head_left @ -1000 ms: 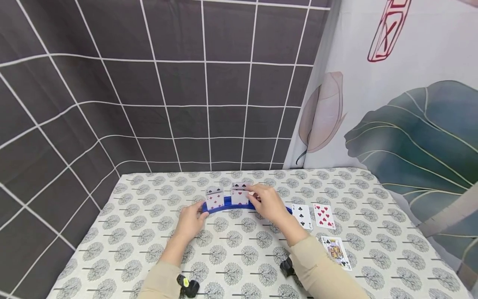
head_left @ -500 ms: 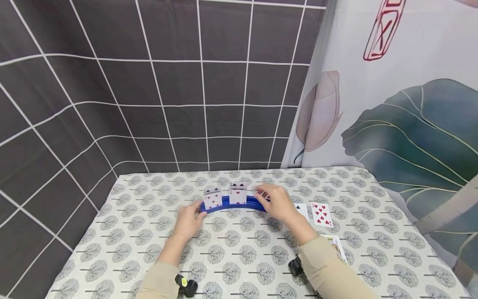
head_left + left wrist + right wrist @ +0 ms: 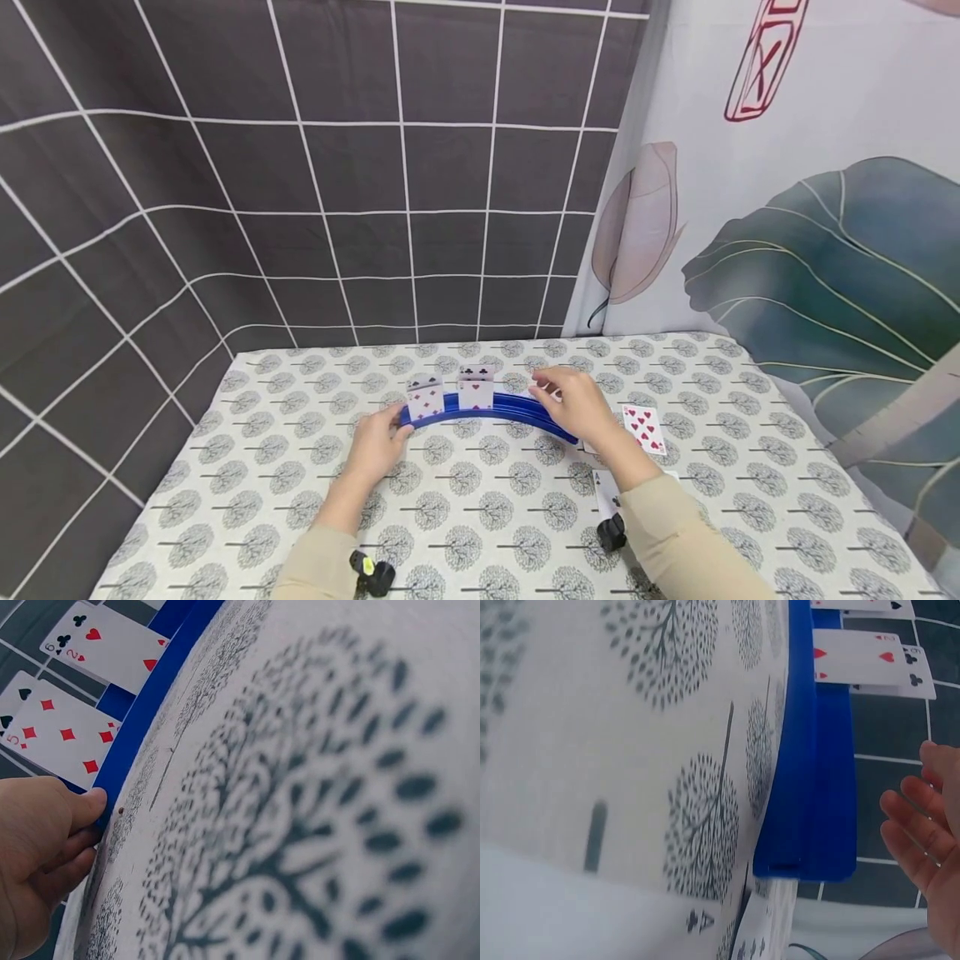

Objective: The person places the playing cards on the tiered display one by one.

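Note:
A curved blue card holder (image 3: 528,407) lies across the tablecloth, its left end pinched between the thumb and fingers of my left hand (image 3: 378,442). Toward that end stands a five of diamonds (image 3: 67,735), with a spade card (image 3: 22,697) showing above it from behind. Nearer the middle, a two of hearts (image 3: 859,656) stands in front of a six of clubs (image 3: 920,673). My right hand (image 3: 577,407) hovers over the holder's right part, fingers loosely bent and nothing between them.
Right of the holder, a hearts card (image 3: 643,429) lies face up. An ace of clubs (image 3: 603,493) lies nearer, partly under the right sleeve (image 3: 682,525). My right forearm hides most of another clubs card (image 3: 751,937). A dark gridded curtain (image 3: 450,242) hangs behind the table.
My right hand has let go of the two of hearts and moved right, away from it. More of the holder's right part shows. My left hand keeps its grip on the left end.

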Demonstrator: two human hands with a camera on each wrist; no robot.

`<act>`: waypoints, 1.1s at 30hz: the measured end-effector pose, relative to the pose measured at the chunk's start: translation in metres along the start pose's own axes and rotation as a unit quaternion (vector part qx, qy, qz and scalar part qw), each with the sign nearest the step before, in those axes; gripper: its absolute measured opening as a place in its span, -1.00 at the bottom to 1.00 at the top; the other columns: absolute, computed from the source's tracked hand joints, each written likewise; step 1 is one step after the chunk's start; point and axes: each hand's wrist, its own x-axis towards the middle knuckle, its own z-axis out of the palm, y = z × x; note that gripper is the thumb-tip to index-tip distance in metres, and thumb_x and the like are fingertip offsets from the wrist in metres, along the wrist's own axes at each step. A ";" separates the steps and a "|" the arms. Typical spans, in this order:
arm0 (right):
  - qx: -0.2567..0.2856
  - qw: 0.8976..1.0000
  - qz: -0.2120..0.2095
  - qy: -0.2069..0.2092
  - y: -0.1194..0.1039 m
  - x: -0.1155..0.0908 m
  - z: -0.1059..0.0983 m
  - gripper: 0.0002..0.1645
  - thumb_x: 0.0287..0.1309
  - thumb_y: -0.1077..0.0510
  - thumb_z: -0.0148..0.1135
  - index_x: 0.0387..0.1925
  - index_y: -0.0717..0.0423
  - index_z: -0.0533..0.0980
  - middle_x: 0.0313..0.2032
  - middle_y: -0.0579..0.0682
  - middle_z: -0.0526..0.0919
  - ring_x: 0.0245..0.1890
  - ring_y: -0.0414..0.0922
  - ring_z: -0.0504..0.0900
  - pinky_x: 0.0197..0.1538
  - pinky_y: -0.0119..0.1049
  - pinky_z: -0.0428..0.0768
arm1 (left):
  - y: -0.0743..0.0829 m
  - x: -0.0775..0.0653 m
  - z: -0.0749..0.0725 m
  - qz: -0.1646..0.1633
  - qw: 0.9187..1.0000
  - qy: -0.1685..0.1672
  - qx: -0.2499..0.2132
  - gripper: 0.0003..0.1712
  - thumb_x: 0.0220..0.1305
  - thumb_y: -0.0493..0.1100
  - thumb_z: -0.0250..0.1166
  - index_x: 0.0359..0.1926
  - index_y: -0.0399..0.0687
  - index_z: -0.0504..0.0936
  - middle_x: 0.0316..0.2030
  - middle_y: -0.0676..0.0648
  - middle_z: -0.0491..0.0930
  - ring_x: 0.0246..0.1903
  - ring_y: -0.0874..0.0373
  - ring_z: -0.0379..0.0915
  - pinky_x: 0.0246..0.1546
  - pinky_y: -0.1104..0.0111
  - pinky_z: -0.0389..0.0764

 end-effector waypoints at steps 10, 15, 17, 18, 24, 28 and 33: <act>0.010 1.000 0.022 -0.007 0.012 -0.008 -0.010 -0.77 0.21 0.24 0.41 -0.14 0.31 0.67 -0.26 0.10 0.77 -0.33 -0.05 0.74 -0.23 -0.20 0.77 | 0.000 0.000 0.000 -0.001 1.000 0.000 -0.004 -0.40 0.30 -0.23 0.37 0.31 -0.36 0.48 0.01 -0.31 0.67 0.13 -0.26 0.51 0.33 -0.13 0.40; 0.006 1.000 0.022 -0.003 0.017 -0.012 -0.018 -0.77 0.21 0.27 0.40 -0.13 0.34 0.65 -0.30 0.11 0.76 -0.36 -0.03 0.74 -0.26 -0.20 0.78 | 0.000 0.000 0.000 0.001 1.000 0.000 -0.005 -0.40 0.30 -0.23 0.37 0.30 -0.36 0.48 0.02 -0.31 0.67 0.13 -0.27 0.52 0.33 -0.14 0.39; 0.005 1.000 0.026 -0.004 0.019 -0.014 -0.021 -0.76 0.22 0.26 0.40 -0.13 0.35 0.65 -0.31 0.12 0.76 -0.36 -0.03 0.74 -0.26 -0.21 0.78 | 0.000 0.000 0.000 0.002 1.000 0.001 -0.004 -0.40 0.30 -0.23 0.37 0.30 -0.37 0.48 0.02 -0.32 0.67 0.13 -0.27 0.52 0.33 -0.14 0.39; 0.005 1.000 0.029 -0.005 0.020 -0.015 -0.023 -0.76 0.22 0.27 0.40 -0.12 0.35 0.65 -0.31 0.12 0.75 -0.36 -0.03 0.74 -0.26 -0.20 0.78 | 0.000 0.000 0.000 0.002 1.000 0.001 -0.004 -0.41 0.30 -0.23 0.37 0.30 -0.37 0.48 0.02 -0.31 0.67 0.12 -0.27 0.52 0.33 -0.14 0.39; 0.002 0.999 0.050 -0.008 0.027 -0.022 -0.033 -0.79 0.22 0.28 0.38 -0.13 0.33 0.65 -0.28 0.14 0.76 -0.36 0.01 0.75 -0.25 -0.13 0.78 | 0.001 0.000 0.000 -0.001 1.000 0.003 -0.005 -0.41 0.31 -0.22 0.37 0.30 -0.37 0.49 0.01 -0.31 0.67 0.12 -0.27 0.50 0.32 -0.15 0.39; -0.006 0.998 0.066 -0.015 0.034 -0.029 -0.038 -0.78 0.25 0.25 0.37 -0.11 0.31 0.65 -0.26 0.12 0.76 -0.36 0.00 0.75 -0.25 -0.11 0.78 | 0.000 0.000 0.000 -0.003 1.000 0.001 -0.005 -0.41 0.30 -0.22 0.37 0.30 -0.36 0.49 0.02 -0.31 0.67 0.13 -0.27 0.49 0.33 -0.15 0.38; -0.012 0.997 0.076 -0.014 0.040 -0.036 -0.043 -0.74 0.26 0.24 0.36 -0.08 0.34 0.64 -0.27 0.12 0.76 -0.36 0.01 0.74 -0.22 -0.06 0.78 | 0.000 0.001 0.001 -0.003 1.000 0.000 -0.005 -0.41 0.30 -0.21 0.37 0.30 -0.35 0.49 0.01 -0.29 0.68 0.12 -0.27 0.49 0.32 -0.16 0.38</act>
